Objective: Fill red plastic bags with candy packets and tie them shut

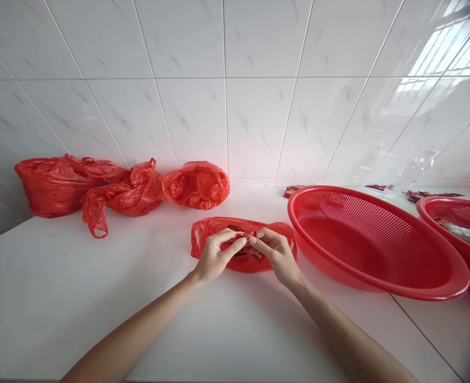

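Observation:
Between the thumbs and fingertips of my two hands is a small red wrapper (pixel 248 237), pinched from both sides. My left hand (pixel 218 254) grips its left end and my right hand (pixel 277 252) its right end. What the wrapper contains, if anything, I cannot make out. Both hands are over an opened red plastic bag (pixel 203 239) lying on the white counter. Inside that bag are several small dark and red packets (pixel 240 256), partly covered by my fingers.
Red plastic bags (pixel 55 186), one gaping (pixel 197 186), sit along the tiled wall at the left. A large red colander (pixel 338 250) stands right of my hands, a second red basket (pixel 450 213) beyond it. Red wrappers (pixel 293 190) and a clear bottle (pixel 414 170) lie behind.

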The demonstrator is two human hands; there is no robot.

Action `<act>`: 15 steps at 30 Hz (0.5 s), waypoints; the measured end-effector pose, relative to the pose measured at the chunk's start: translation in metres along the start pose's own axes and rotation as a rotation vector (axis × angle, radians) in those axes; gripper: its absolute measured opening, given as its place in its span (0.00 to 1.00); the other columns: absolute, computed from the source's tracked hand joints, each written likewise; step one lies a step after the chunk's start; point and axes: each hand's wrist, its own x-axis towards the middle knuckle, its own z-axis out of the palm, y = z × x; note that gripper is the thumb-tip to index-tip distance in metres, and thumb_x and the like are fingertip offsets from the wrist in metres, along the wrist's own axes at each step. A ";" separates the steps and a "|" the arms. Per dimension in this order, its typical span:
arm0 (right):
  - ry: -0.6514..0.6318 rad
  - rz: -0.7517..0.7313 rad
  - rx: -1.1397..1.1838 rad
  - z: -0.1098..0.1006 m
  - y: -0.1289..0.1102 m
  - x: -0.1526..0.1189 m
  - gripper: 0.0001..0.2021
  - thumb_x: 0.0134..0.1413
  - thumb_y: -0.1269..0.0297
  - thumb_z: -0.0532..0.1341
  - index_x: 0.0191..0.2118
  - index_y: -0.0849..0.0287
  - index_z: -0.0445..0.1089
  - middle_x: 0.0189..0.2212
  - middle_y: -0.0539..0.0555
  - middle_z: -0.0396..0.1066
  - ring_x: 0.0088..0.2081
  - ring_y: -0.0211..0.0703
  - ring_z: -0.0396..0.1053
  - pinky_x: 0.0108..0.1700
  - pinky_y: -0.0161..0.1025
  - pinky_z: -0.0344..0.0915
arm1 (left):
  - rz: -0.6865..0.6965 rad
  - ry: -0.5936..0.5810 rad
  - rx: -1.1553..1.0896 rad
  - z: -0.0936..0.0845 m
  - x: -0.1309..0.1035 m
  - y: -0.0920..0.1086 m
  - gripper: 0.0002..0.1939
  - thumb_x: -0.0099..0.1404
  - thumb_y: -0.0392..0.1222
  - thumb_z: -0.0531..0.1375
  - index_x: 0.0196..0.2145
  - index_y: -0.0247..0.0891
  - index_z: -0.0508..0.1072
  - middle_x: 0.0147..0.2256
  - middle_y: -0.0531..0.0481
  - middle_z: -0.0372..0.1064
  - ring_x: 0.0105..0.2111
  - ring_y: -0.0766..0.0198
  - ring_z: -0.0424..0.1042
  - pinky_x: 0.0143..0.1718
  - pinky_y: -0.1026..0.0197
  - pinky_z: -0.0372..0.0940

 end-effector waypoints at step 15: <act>-0.060 0.042 0.118 -0.004 0.004 0.002 0.12 0.58 0.60 0.66 0.26 0.58 0.70 0.21 0.47 0.69 0.27 0.36 0.64 0.33 0.37 0.55 | -0.072 -0.053 -0.139 -0.003 0.002 0.013 0.15 0.67 0.47 0.61 0.25 0.37 0.73 0.24 0.53 0.63 0.30 0.65 0.64 0.34 0.62 0.63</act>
